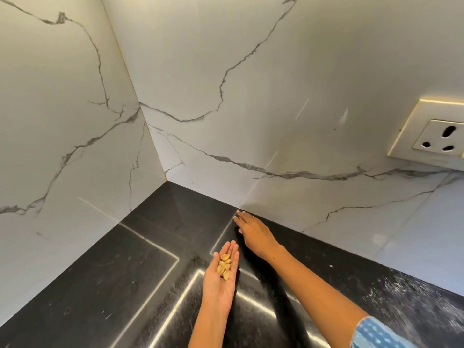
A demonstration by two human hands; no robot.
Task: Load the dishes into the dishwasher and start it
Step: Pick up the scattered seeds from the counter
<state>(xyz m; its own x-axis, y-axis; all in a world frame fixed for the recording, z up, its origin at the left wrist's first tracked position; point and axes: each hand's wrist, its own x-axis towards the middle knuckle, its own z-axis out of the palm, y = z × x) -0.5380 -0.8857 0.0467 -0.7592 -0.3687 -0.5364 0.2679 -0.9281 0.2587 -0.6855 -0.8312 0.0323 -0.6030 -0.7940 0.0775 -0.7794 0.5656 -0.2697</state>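
step: shells (pixel 224 266) judged to be cleared off the desk (pixel 130 259); best kept cupped level, binned before loading
left hand (pixel 221 275): palm up, fingers straight, shells carried
right hand (pixel 253 232): flat, fingertips touching the desk by the wall (pixel 276 96)
dishes, dishwasher: not in view

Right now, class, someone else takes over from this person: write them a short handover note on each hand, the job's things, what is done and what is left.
Left hand: palm up, fingers straight, carrying a small pile of pistachio shells.
Right hand: open, palm down, fingers reaching to where the black countertop meets the marble wall.
Job's things: no dishes or dishwasher in view; a wall socket sits to the right.
Done: shells gathered into the palm.
Left: discard the shells, then all loading and starting, as far as this view shows.
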